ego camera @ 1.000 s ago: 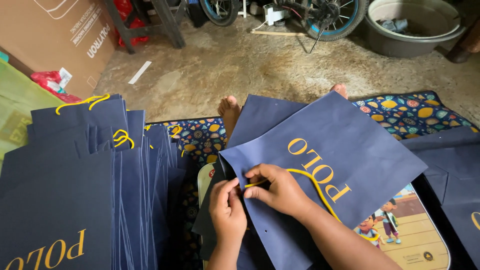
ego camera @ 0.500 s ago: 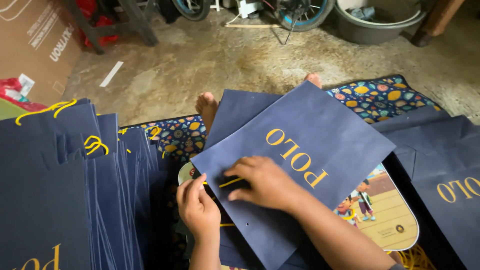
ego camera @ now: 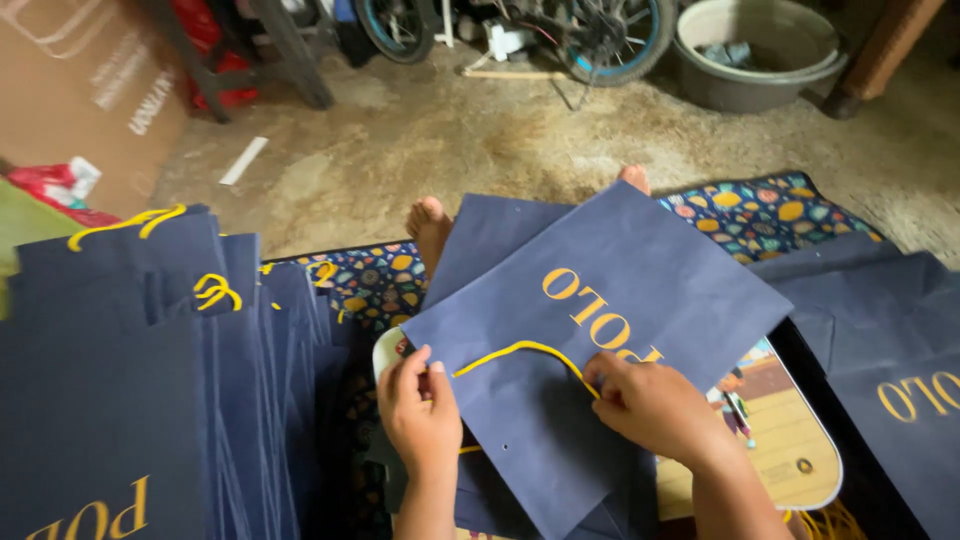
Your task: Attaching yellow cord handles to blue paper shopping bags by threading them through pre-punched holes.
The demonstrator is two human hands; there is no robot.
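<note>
Both fingers (ego camera: 432, 368) on yellow cord (ego camera: 520, 350)

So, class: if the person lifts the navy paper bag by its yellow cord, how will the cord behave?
The yellow cord probably flops: it arcs loosely between the left hand and right hand. It looks thin, so likely light. The navy paper bag lies flat and would likely bend.

The bicycle wheel (ego camera: 612, 35) at the far side is cut off by the top edge, as is the grey basin (ego camera: 760, 50). The stack of navy paper bags (ego camera: 130, 400) runs off the left and near edges. The yellow cord (ego camera: 520, 352) disappears under the right hand (ego camera: 655, 405).
</note>
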